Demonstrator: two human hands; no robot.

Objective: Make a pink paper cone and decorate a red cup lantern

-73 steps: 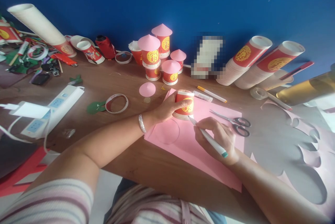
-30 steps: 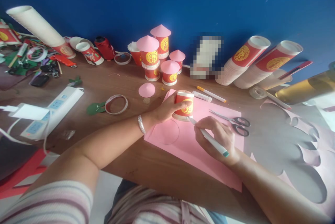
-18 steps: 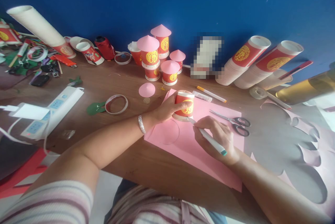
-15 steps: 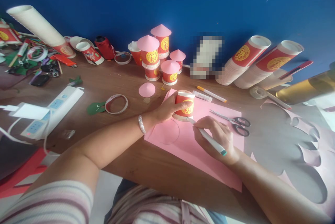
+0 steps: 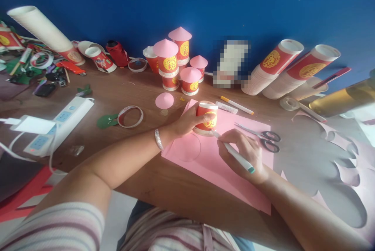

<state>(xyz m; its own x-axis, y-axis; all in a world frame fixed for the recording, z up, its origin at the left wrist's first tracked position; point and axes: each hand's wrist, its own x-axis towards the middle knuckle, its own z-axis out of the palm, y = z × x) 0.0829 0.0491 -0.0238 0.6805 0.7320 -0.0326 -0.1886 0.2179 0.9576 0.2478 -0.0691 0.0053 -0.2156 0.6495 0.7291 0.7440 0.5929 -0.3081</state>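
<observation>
My left hand (image 5: 189, 121) is wrapped round a red and white paper cup (image 5: 206, 114) with a yellow emblem, standing on pink paper (image 5: 205, 165). In my right hand (image 5: 244, 153) is a white marker (image 5: 238, 157) with a green end, its tip at the lower right side of the cup. A drawn circle shows on the paper just left of and below the cup. Scissors (image 5: 268, 139) with dark handles lie on the paper's right part. Beyond the cup are a glue stick (image 5: 226, 107) and an orange-and-white pen (image 5: 236, 105).
Several cups with pink cone roofs (image 5: 165, 49) stand by the blue wall. Leaning cup stacks (image 5: 281, 59) and a tape roll (image 5: 289, 103) are at right, above pink paper scraps (image 5: 348, 173). A power strip (image 5: 60, 126) and a cut cup ring (image 5: 130, 117) lie left.
The marker's tip has shifted very slightly along the cup's lower right side, with a small move of my right hand. My left hand and the cup look still.
</observation>
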